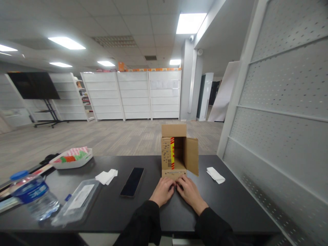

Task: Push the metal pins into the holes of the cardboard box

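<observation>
A cardboard box point(180, 150) rests on its side on the black table with its opening towards me. Its top flap stands up, the right flap swings outward, and the left flap, with a yellow and red tape strip point(172, 153), partly covers the opening. The bottom flap point(173, 173) lies towards me. At that flap's near edge my left hand point(164, 190) and my right hand point(189, 192) meet, fingers curled and tips close together. Something small and dark shows between the fingertips; I cannot make out what it is.
A phone point(132, 182) and a folded white tissue point(107, 176) lie left of the box; another tissue point(215, 175) lies right. Further left are a clear plastic case point(78, 201), a water bottle point(36, 194) and a white tray point(74, 164). A perforated panel point(282, 112) borders the table's right side.
</observation>
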Tool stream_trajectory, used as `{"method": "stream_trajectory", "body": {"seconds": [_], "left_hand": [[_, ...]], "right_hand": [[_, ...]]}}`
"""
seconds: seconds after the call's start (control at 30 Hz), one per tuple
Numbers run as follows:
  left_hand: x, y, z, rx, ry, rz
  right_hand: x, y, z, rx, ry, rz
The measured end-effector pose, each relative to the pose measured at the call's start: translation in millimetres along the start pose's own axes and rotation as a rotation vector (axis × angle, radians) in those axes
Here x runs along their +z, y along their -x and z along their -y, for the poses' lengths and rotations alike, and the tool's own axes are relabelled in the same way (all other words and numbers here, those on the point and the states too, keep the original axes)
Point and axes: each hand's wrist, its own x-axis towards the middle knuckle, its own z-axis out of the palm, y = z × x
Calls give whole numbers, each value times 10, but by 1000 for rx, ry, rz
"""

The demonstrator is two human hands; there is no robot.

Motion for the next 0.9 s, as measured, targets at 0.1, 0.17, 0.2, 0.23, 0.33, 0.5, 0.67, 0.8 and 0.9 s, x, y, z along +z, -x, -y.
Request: {"method": "stream_trajectory", "body": {"seconds": [0.1,0.17,0.2,0.23,0.33,0.5,0.67,0.8,0.9], "left_hand": [[-24,-1,-29,-7,-24,-2],[-44,-2,-52,-20,-34,4],[-52,-3,-62,-29,-38,8],[-57,-4,-70,-36,-42,11],[-59,-5,-81,-50,-57,10],[-50,-3,-78,-71,-91,-2],[-57,2,-84,-104,-91,-28],[-54,5,-74,-147,-115,-95],[-51,0,-62,-150,-102,-156]], "right_hand": [[3,4,-1,-9,-2,15],[3,5,-2,-10,1,23],[4,6,-4,-11,4,28],[6,6,-6,-12,9,31],[11,6,-7,-15,14,24],[-8,4,18,-21,2,5],[-16,2,19,-29,-13,6],[7,7,3,-21,-5,29],[1,7,12,-15,2,37]]}}
